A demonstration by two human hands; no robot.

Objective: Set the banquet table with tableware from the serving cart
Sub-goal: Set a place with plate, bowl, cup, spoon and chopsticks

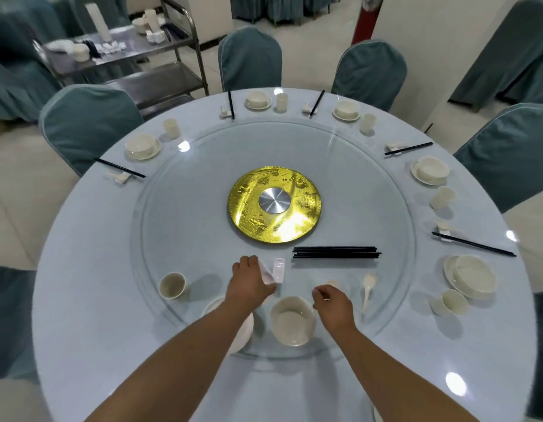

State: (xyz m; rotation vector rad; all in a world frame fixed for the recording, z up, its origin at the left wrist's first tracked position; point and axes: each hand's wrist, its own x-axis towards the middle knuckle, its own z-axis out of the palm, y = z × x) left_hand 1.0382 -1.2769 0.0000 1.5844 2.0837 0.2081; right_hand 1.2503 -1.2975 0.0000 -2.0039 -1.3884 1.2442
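- My left hand is closed round small pale rests; one rest shows just beyond the knuckles. How many I hold, I cannot tell.
- My right hand is pinched on a small white piece, likely a spoon handle; its identity is unclear.
- Loose spoon lies just right of my right hand, long axis running toward me. Right hand is nearer.
- Chopstick bundle lies crosswise beyond both hands, on the glass turntable.
- Bowl sits between my wrists; a cup stands well left.
- Judgement: the near places on the worktop remain unset; the bowl may obstruct a low reach.
- Serving cart stands far left, beyond the chairs.
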